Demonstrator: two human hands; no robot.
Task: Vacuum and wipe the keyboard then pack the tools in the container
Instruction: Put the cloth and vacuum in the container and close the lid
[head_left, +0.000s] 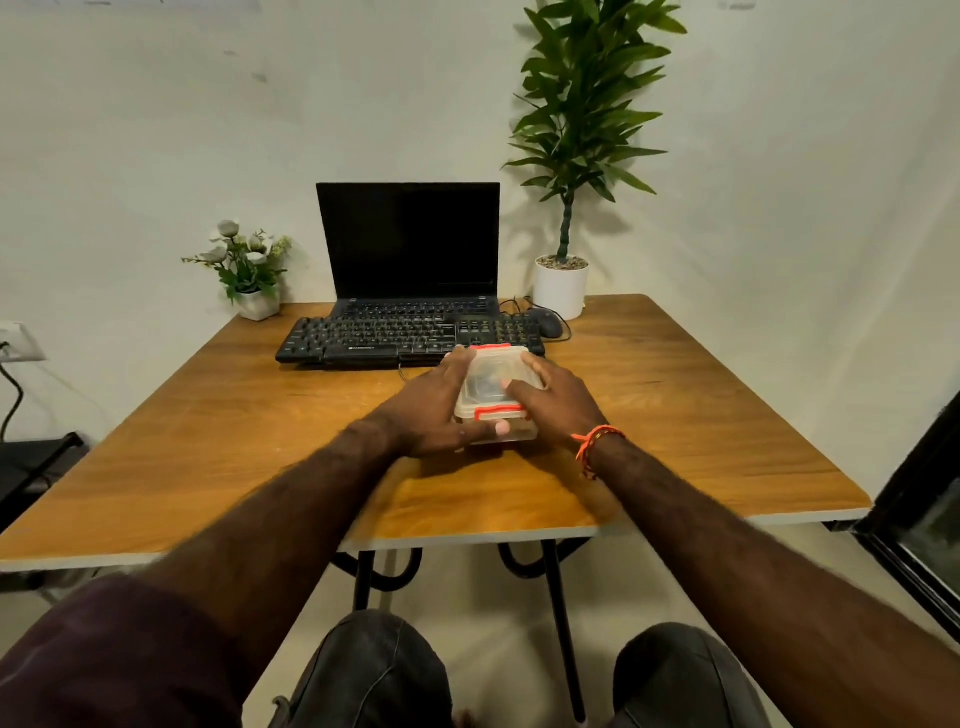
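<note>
- Here, the container (496, 395), a clear box with orange clips on its lid, sits on the surface (208, 441) just in front of the keyboard (405, 340).
- The left hand (436, 410) grips its left side, thumb along the near wall.
- The right hand (556, 402) curls over the lid from the right.
- The step is likely opening or sealing; brace the base and work one clip at a time.
- What lies inside is too blurred to tell.
- A laptop (410, 244) stands behind the keyboard.
</note>
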